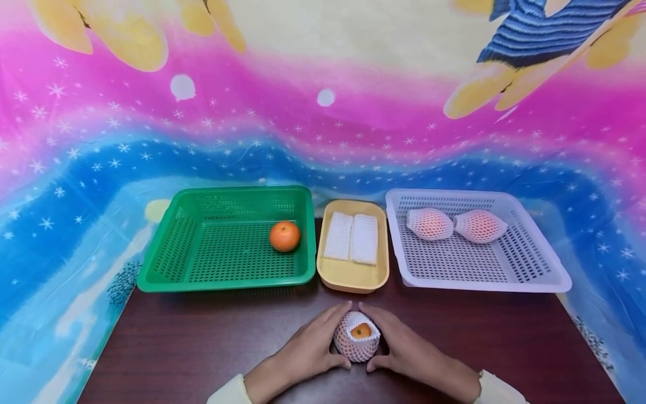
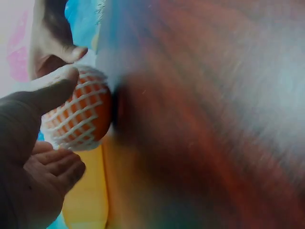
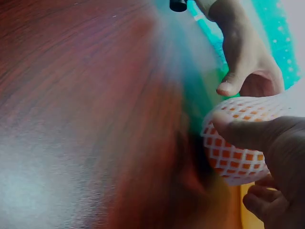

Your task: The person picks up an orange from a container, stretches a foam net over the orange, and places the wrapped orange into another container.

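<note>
And here in the middle, low at the near side of the table (image 1: 176, 348), sits the netted fruit (image 1: 355, 352), left hand (image 1: 315, 339) and right hand (image 1: 404, 343) curved round it from either side, thumbs in front, fingers behind. That two-sided cradle probably stops the round thing rolling and lets the foam be eased evenly; whether it quite touches the wood is hard to tell. The sleeve's mouth gapes upward, baring orange skin. Beyond, the yellow tray (image 1: 353, 283) stands between the baskets, likely so spare sleeves (image 1: 338, 235) lie within reach of both hands: two of them, white, flat, side by side. Left, the green basket (image 1: 227, 284) of slotted plastic holds one bare, glossy, squat fruit (image 1: 285, 236); right, the pale basket (image 1: 479, 284) carries two wrapped fruits (image 1: 430, 224), diamond mesh stretched plump, ends tapering.
</note>
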`<state>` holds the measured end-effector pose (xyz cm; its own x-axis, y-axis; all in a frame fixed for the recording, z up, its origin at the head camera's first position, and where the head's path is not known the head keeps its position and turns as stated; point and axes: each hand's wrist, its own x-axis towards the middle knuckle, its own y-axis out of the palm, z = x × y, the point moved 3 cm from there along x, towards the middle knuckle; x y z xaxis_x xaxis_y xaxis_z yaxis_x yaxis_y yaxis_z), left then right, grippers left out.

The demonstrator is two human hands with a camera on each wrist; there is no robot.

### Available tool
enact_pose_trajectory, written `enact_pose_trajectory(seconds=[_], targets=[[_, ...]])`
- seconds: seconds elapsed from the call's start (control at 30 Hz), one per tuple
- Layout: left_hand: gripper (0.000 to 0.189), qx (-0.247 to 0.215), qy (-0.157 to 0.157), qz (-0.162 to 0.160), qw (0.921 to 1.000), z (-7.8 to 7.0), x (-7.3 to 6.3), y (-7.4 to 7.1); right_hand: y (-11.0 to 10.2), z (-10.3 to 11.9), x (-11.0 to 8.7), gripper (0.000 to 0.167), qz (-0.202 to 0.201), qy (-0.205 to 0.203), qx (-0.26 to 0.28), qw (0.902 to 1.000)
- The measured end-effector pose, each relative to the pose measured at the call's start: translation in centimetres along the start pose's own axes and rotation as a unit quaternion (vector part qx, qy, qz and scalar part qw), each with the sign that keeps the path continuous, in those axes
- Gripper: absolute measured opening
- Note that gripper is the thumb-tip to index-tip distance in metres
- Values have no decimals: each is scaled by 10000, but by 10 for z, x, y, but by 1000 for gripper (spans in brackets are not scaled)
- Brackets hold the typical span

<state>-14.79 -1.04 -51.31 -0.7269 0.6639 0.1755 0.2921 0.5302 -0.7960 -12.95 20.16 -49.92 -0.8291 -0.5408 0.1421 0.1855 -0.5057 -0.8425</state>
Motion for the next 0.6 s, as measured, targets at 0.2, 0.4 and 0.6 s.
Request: enact_pose_trajectory(seconds=[0.2, 0.4, 0.6], targets=[[92, -365, 265, -107, 9989, -4, 4, -11, -7, 3, 0, 93, -656, -317, -86, 9973], [78, -380, 364, -40, 9986, -5, 6, -9, -3, 4, 0, 80, -494, -247, 91, 9984], [82, -543, 226, 186, 9981, 0, 7, -6, -1, 3, 1, 81, -234, -109, 53, 9997]])
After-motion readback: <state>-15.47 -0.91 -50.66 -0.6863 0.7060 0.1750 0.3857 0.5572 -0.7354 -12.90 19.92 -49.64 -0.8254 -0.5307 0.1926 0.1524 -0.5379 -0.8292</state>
